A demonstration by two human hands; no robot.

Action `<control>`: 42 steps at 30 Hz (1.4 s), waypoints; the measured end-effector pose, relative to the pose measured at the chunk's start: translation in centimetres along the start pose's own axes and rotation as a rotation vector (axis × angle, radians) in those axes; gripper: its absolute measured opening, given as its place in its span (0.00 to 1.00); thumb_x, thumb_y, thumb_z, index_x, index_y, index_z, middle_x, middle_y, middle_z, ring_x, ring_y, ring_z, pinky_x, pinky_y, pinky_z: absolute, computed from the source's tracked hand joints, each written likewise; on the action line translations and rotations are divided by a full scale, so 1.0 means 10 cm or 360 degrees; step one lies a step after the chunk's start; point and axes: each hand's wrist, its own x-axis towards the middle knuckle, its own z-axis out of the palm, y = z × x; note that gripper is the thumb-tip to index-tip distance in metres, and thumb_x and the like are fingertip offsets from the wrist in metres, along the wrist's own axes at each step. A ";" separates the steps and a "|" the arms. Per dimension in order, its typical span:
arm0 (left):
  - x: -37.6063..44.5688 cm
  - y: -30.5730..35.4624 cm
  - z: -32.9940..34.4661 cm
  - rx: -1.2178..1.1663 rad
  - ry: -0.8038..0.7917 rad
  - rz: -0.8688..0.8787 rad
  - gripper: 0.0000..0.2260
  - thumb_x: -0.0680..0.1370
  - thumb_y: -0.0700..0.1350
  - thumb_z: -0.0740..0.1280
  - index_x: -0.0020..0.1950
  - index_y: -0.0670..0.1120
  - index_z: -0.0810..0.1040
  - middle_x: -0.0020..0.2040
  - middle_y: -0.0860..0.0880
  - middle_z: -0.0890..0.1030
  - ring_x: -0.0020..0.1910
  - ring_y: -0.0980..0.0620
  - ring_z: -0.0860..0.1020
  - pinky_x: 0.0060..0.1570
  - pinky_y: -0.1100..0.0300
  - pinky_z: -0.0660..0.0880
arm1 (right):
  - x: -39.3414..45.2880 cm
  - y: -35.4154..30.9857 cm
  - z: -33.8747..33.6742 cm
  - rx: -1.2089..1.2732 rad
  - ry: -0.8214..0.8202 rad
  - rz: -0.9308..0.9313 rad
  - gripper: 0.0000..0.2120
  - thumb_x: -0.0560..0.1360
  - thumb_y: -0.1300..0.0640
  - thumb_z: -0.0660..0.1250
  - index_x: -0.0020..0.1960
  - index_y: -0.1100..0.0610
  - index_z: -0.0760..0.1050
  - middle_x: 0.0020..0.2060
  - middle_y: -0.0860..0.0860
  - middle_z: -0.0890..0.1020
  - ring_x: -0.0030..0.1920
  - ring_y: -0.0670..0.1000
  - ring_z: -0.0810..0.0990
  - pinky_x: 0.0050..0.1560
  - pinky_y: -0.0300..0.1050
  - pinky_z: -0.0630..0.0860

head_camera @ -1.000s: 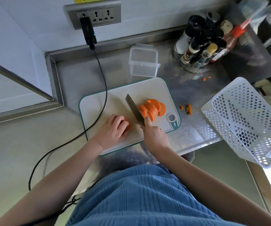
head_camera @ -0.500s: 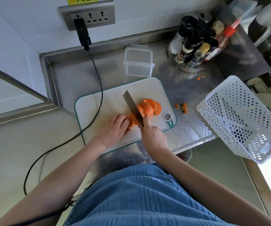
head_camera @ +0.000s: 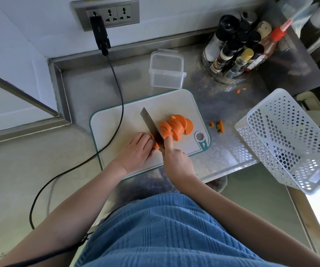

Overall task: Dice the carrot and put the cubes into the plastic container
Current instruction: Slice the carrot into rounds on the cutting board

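Carrot (head_camera: 155, 144) under curled left hand (head_camera: 136, 151), right hand (head_camera: 176, 162) gripping knife (head_camera: 151, 126)

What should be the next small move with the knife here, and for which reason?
Probably lift the knife and shift it slightly toward the left hand for one more slice. The blade sits down in the carrot at the fingertips, with only a short stub uncut, while cut slices lean to its right. The plastic container looks empty.
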 end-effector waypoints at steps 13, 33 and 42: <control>0.00 -0.03 0.09 0.0034 0.0037 0.0034 0.10 0.76 0.42 0.55 0.54 0.38 0.68 0.51 0.41 0.67 0.47 0.42 0.69 0.45 0.51 0.71 | 0.07 -0.12 0.03 -0.0165 -0.0164 0.0081 0.22 0.77 0.69 0.55 0.67 0.57 0.53 0.38 0.55 0.73 0.36 0.56 0.74 0.36 0.48 0.71; -0.07 0.04 -0.08 0.0036 0.0100 -0.0080 0.09 0.77 0.42 0.60 0.55 0.40 0.71 0.54 0.43 0.69 0.49 0.45 0.70 0.50 0.56 0.67 | 0.15 0.00 -0.04 -0.0197 -0.0154 0.0032 0.23 0.78 0.69 0.54 0.70 0.58 0.53 0.45 0.59 0.80 0.44 0.61 0.81 0.43 0.52 0.76; -0.10 0.05 -0.08 0.0122 0.0025 -0.0030 0.10 0.76 0.42 0.61 0.55 0.40 0.69 0.53 0.41 0.71 0.50 0.43 0.71 0.51 0.52 0.72 | 0.06 0.06 -0.07 -0.0248 -0.0080 -0.0073 0.22 0.78 0.68 0.56 0.68 0.57 0.53 0.40 0.56 0.80 0.39 0.60 0.81 0.39 0.51 0.75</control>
